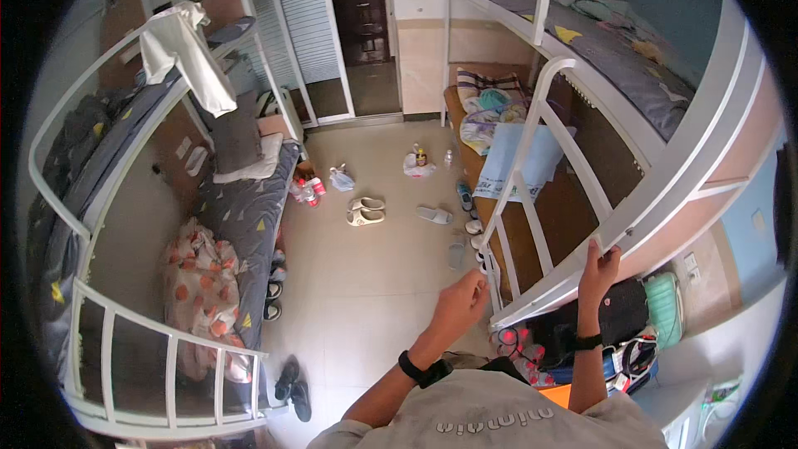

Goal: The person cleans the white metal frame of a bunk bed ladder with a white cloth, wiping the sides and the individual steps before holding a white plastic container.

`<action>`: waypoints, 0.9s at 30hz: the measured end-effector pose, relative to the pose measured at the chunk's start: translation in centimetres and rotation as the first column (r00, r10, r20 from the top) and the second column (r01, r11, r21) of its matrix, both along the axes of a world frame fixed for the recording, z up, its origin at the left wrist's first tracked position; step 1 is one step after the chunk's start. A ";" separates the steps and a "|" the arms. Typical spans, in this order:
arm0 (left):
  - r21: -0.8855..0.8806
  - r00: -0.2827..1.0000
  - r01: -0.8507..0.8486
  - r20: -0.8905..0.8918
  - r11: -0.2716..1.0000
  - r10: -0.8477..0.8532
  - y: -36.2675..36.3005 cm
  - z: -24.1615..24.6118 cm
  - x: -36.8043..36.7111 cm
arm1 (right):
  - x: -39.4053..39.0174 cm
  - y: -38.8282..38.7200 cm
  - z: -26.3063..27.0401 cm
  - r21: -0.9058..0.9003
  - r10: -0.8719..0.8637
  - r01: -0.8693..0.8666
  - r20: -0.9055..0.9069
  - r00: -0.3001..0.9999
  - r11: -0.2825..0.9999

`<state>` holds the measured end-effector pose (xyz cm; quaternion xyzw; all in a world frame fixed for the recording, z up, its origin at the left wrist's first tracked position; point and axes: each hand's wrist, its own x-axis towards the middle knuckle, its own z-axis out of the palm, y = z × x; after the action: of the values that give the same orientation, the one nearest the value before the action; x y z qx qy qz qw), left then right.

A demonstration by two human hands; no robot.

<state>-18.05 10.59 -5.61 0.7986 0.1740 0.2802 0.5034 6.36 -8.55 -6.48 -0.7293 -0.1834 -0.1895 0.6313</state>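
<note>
My left hand (458,304) is raised over the floor with its fingers curled, a black band around the wrist; nothing shows in it. To the right, the fingertips of my right hand (598,268) touch the white bed frame (629,231) of the right bunk; how firmly they hold it cannot be told. That wrist also has a black band. A white ladder (527,156) stands between the frame and the lower bunk, which bears a light blue cloth (520,159) and crumpled bedding (492,118).
Beige clogs (366,212), a grey slipper (434,215) and plastic bags (341,178) lie on the floor. Dark shoes (293,388) are beside the left bunk, whose rail (168,340) curves near. White trousers (187,56) hang above. A black suitcase (623,312) stands below my right hand.
</note>
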 end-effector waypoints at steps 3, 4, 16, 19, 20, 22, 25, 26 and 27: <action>0.048 0.997 0.071 0.014 0.996 -0.072 0.9 0.0 -0.8 | -1.0 0.0 -0.4 -0.056 -0.017 0.015 -0.026 1.000 0.998; 0.105 0.993 0.091 0.068 0.990 -0.098 1.2 0.2 -1.1 | -1.0 -0.2 -1.2 -0.092 -0.030 0.025 -0.054 0.998 0.995; 0.078 0.965 0.247 0.075 0.966 -0.252 0.8 -2.2 -0.2 | -1.2 -1.6 -2.4 -0.238 -0.068 0.058 -0.034 0.997 0.969; 0.022 0.965 0.262 -0.025 0.965 -0.261 1.0 -2.9 -0.4 | -2.7 -0.7 2.9 -0.193 -0.097 0.074 -0.111 0.989 0.978; 0.016 0.965 0.260 -0.028 0.965 -0.259 0.9 -3.1 -0.2 | -0.6 -2.4 1.7 -0.219 -0.083 0.067 -0.064 0.994 0.973; 0.002 0.980 0.199 0.012 0.980 -0.199 0.5 -3.7 0.1 | -1.0 -1.7 2.4 -0.147 -0.049 0.036 -0.092 0.995 0.989; -0.112 0.981 0.193 0.000 0.975 -0.194 -0.2 -3.3 1.6 | -1.1 -1.1 1.2 0.045 -0.016 0.018 -0.062 0.998 0.999; -0.107 0.980 0.199 -0.007 0.974 -0.200 -0.6 -2.9 2.2 | -0.7 -1.8 -0.1 -0.055 -0.029 0.025 -0.077 0.997 0.998; -0.065 0.976 0.212 -0.024 0.975 -0.214 -0.9 -2.4 2.9 | -0.6 -2.4 -1.2 -0.153 -0.040 0.026 -0.093 0.995 0.988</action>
<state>-15.12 9.66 -8.04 0.8008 0.1037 0.2066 0.5525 5.72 -10.98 -7.63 -0.7862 -0.1548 -0.1503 0.5791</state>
